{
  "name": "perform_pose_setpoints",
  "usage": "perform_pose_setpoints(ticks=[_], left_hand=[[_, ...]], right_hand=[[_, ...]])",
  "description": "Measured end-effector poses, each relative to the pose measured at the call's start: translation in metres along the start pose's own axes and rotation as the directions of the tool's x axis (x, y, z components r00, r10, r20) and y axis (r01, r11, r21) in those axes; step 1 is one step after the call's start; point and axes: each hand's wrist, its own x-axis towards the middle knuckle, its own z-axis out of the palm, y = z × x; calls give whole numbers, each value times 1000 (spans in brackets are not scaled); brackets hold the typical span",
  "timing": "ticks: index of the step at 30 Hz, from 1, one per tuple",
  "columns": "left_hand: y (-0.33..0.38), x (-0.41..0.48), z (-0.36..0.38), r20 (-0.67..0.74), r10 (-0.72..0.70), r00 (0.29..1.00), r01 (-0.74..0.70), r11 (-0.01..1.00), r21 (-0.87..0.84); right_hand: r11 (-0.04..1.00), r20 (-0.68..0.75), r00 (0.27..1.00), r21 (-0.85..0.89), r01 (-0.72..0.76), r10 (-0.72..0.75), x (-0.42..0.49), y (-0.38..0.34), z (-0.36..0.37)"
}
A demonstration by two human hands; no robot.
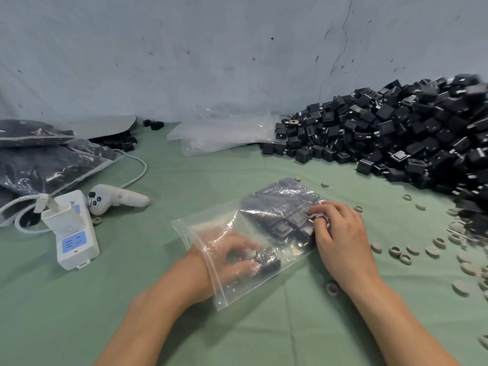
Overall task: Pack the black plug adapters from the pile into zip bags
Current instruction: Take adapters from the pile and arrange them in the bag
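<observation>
Reaching inside zip bag (237, 289), left hand (232, 253) grips adapter (266, 260); right hand (340, 233) pinches zip bag.

You work in a packing workshop. A big pile of black plug adapters (396, 133) fills the green table's (184, 175) far right corner, with empty zip bags (224, 136) beside it and filled bags (47, 165) far left.

Free cloth (264, 339) in the near middle, clutter on both flanks.
Adapter pile (396, 143) fills far right; grey rings (433, 250) dot near right; filled bags (39, 159), power strip (74, 233) and controller (118, 200) crowd the left; zip bag (232, 228) takes centre.
</observation>
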Motion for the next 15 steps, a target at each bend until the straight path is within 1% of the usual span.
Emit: perform_pose_setpoints(ticks=[2,5,8,15], left_hand=[[4,5,4,2,35,999,-35,999,-9],[10,14,9,54,28,998,-25,998,-54],[16,22,12,76,19,997,-20,1000,4],[24,27,13,-9,82,997,-81,991,106]], right_hand=[[1000,9,1000,-4,-6,6,1,0,0],[1000,12,1000,-5,-11,11,0,0,0],[1000,6,1000,-7,-15,15,0,1,0],[1000,-3,1000,1,-3,3,0,1,0]])
